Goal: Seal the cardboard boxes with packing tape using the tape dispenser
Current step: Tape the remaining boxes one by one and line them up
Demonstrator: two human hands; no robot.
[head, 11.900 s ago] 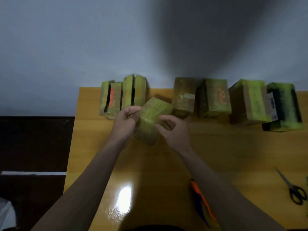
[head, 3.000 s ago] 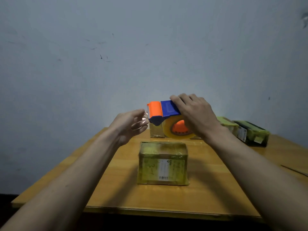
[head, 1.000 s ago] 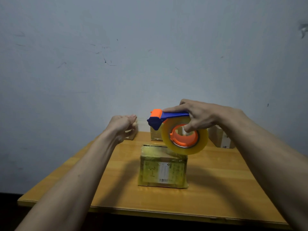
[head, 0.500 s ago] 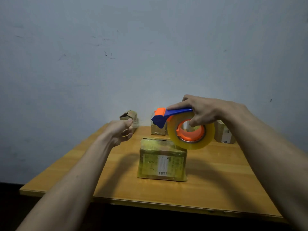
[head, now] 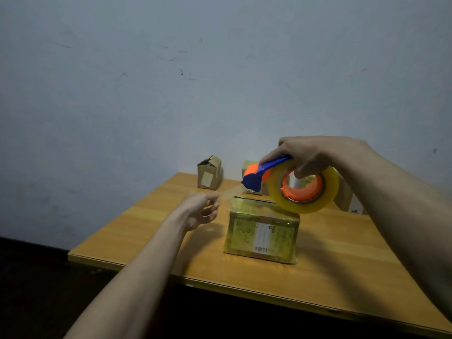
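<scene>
The right hand (head: 315, 155) grips the dispenser (head: 291, 182) from above, fingers curled over its blue handle and the tape roll (head: 303, 185), held just above the box (head: 261, 231); the left hand (head: 200, 211) pinches the free end of a clear strip (head: 228, 193) drawn out leftward from the cutter head. The box stands mid-table (head: 151, 231), already glossy with tape; two small cartons (head: 209, 176) sit at the far edge, others partly hidden behind the roll. Step in hand, by my judgement: paying out a length before laying it; next the strip must be lowered onto the box top, pressed flat, then cut. Against half a second ago: the left hand has dropped lower and pulled further from the dispenser; the roll has shifted slightly right; the box is unmoved.
</scene>
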